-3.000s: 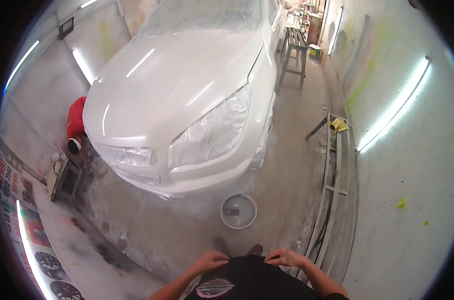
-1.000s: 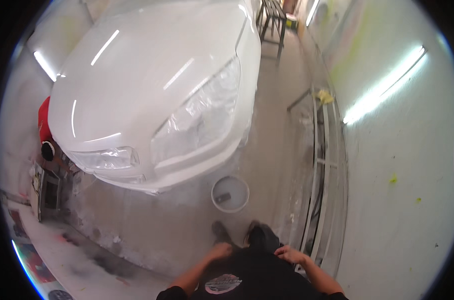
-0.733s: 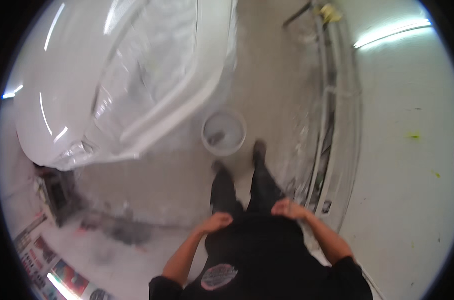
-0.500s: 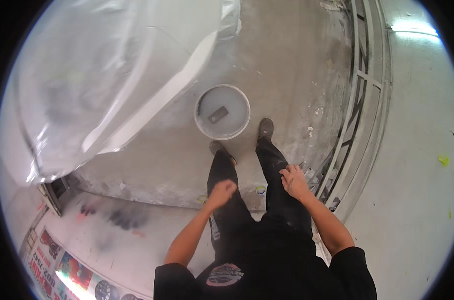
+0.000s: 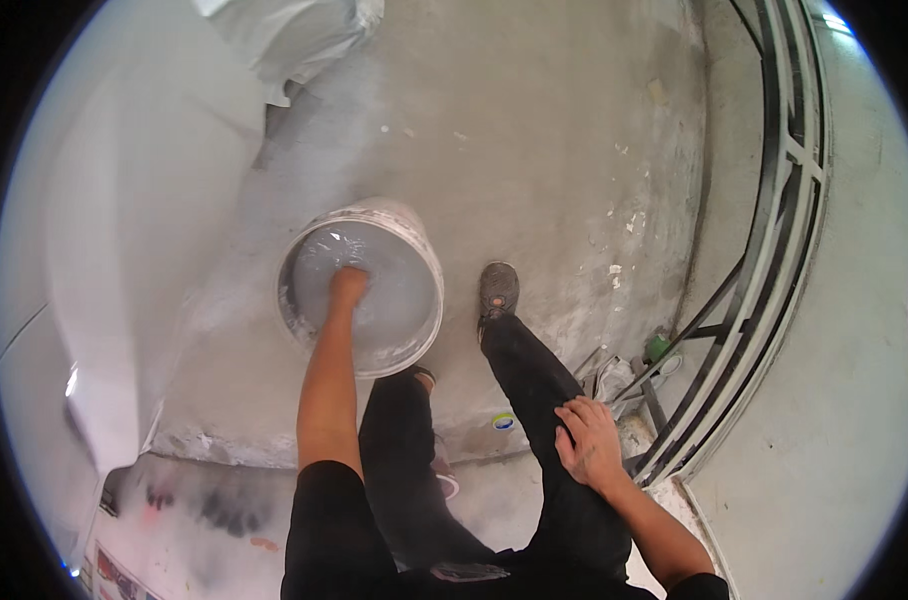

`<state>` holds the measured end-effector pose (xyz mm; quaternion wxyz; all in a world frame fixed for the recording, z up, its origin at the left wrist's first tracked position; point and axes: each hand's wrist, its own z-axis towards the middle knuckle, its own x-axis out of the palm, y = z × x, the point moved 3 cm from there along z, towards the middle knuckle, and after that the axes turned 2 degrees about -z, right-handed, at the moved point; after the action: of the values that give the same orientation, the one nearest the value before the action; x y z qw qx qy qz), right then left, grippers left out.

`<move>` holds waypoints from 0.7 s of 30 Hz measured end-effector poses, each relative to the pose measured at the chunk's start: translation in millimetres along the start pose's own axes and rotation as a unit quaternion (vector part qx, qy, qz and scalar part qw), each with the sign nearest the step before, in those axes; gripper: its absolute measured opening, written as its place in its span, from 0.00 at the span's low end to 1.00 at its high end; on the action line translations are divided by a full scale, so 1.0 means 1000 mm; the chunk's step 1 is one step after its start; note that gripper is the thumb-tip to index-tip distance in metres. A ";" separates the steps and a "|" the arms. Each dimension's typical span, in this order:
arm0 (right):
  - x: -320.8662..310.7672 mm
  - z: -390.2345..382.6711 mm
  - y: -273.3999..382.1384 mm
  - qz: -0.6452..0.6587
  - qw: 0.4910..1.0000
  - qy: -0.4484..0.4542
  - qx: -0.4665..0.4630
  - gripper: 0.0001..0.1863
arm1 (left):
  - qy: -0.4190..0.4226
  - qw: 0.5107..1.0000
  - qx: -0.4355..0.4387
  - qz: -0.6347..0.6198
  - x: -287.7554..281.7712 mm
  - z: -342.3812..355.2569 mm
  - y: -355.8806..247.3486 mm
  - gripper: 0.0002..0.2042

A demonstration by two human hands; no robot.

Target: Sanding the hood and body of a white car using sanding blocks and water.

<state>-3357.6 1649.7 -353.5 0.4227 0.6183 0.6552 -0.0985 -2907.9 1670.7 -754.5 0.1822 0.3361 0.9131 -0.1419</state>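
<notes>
My left hand [image 5: 346, 284] is down in cloudy grey water in a white bucket [image 5: 432, 288], its fingers hidden under the surface. Whether it grips something there I cannot see. The dark block seen in the water earlier does not show. My right hand [image 5: 589, 442] rests on my right thigh [image 5: 544, 380], fingers apart and slightly curved, holding nothing. The white car body [image 5: 99, 250], with crumpled plastic sheeting [image 5: 309, 35] at its lower edge, is just left of the bucket.
A long metal frame [image 5: 804, 160] lies along the right wall [image 5: 864, 300]. Cans [image 5: 660, 350] and white scrap [image 5: 609, 383] sit at its near end. A small blue-and-yellow ring [image 5: 504, 421] is on the grey floor [image 5: 504, 130] between my legs and a paint-stained ledge [image 5: 204, 500].
My view has swung down to the floor, and I have bent closer to the bucket. My left hand has moved from my body into the water. My right hand has moved onto my thigh.
</notes>
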 end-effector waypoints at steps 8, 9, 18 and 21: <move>-0.001 0.019 -0.022 0.016 0.999 -0.018 0.022 0.19 | 0.059 0.830 -0.252 -0.494 0.137 0.079 0.060 0.22; -0.002 0.018 -0.022 0.019 0.999 -0.030 0.026 0.19 | 0.053 0.829 -0.249 -0.498 0.143 0.077 0.059 0.22; -0.003 0.026 -0.011 0.012 0.999 -0.028 0.010 0.19 | 0.021 0.828 -0.250 -0.501 0.158 0.064 0.057 0.21; 0.000 0.025 -0.011 0.015 0.999 -0.033 0.000 0.18 | 0.011 0.831 -0.248 -0.498 0.151 0.067 0.059 0.20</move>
<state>-3357.0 1631.2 -373.5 0.4452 0.6244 0.6318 -0.1127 -2959.8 1773.8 -887.2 0.1535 -0.2195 0.9632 0.0212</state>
